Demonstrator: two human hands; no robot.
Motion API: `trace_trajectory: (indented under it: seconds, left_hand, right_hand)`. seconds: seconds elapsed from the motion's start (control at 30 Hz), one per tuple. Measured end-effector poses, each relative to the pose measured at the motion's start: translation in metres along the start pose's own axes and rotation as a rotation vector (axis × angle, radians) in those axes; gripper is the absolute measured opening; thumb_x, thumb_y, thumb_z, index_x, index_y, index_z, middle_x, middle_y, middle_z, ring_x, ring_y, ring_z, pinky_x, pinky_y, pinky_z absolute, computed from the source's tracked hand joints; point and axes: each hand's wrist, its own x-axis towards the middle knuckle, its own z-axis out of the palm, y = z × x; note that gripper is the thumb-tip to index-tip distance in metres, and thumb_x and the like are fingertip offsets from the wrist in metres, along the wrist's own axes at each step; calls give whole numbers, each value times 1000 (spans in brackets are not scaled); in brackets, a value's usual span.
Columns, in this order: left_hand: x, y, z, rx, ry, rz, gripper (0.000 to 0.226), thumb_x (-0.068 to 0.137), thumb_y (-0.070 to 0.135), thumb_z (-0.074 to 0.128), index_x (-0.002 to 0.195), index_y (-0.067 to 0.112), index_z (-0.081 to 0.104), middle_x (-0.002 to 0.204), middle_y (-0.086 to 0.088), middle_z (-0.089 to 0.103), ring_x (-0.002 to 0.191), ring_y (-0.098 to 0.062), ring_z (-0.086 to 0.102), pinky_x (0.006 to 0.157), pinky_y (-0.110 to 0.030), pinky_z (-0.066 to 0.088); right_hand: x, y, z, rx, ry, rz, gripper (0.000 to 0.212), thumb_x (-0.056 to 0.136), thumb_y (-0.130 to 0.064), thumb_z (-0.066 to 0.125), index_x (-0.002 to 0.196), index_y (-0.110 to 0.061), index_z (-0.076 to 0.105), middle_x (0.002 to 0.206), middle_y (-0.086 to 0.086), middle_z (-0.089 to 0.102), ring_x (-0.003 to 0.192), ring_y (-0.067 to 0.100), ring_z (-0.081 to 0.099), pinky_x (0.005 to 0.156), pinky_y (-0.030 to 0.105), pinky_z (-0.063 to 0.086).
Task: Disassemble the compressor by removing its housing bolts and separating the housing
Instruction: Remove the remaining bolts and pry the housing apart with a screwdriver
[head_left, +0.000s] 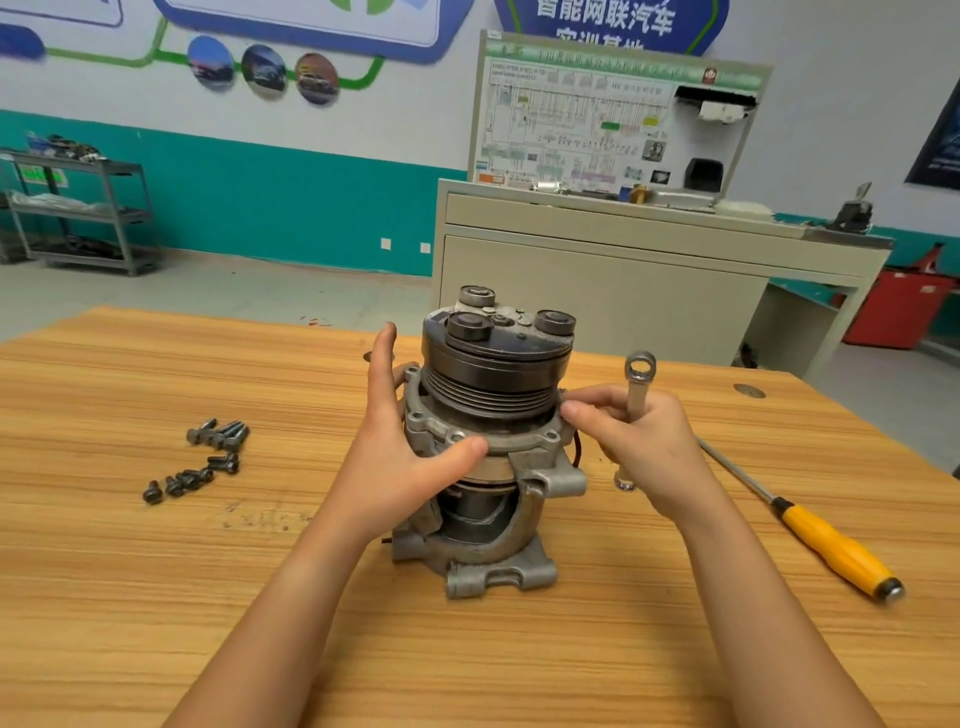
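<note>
The compressor (493, 519) stands upright on the wooden table (156, 597), black pulley (493, 364) on top, grey cutaway housing below. My left hand (410, 441) grips the upper flange (441, 431) from the left, thumb on its front rim, fingers reaching behind. My right hand (639, 441) holds a silver ring wrench (638, 384) upright in its palm while its fingertips touch the flange's right edge. The upper section sits slightly raised, with a gap showing above the lower housing. Several dark bolts (208, 457) lie loose on the table to the left.
A screwdriver with a yellow handle (831, 545) lies on the table at the right, shaft pointing away. Beyond the table stand a beige training bench (623, 270) with a wiring board, a metal shelf (78, 213) at far left and a red bin (898, 306) at far right.
</note>
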Motion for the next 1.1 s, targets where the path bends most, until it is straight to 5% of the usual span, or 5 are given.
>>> trace_trajectory:
  seconds: [0.13,0.33,0.53,0.9,1.1]
  left_hand:
    - [0,1,1,-12,-9,11,110,61,50,76,126,69,-10,129,23,23,96,45,15,90,-13,24]
    - [0,0,0,-36,-23,13,107,60,51,74,123,72,-9,111,48,14,94,44,19,84,-7,25]
    - [1,4,-1,-17,-43,-10,104,63,48,74,118,74,-10,133,25,18,108,28,21,91,-12,23]
    - [5,1,-5,61,-78,-32,115,59,64,74,142,52,-5,154,19,9,126,7,16,100,-23,21]
    - [6,1,-5,63,-91,-43,111,59,58,69,142,53,-4,154,18,10,135,-1,18,104,-26,23]
  right_hand:
    - [-2,1,-1,34,-22,24,20,72,-24,73,88,-18,64,43,-8,37,40,5,31,41,13,29]
    - [-3,1,3,-35,90,32,13,72,-17,75,67,-16,64,40,-13,37,38,2,32,40,12,31]
    - [0,-4,-5,-74,-57,-5,9,75,-16,71,76,-23,66,43,-14,39,41,0,32,46,16,29]
    - [-3,-7,-4,-67,-64,20,11,79,-21,69,88,-21,63,45,-18,53,43,-7,47,46,4,36]
    - [-4,-3,0,-138,45,31,17,73,-26,74,69,-14,63,44,-13,40,45,0,39,53,13,36]
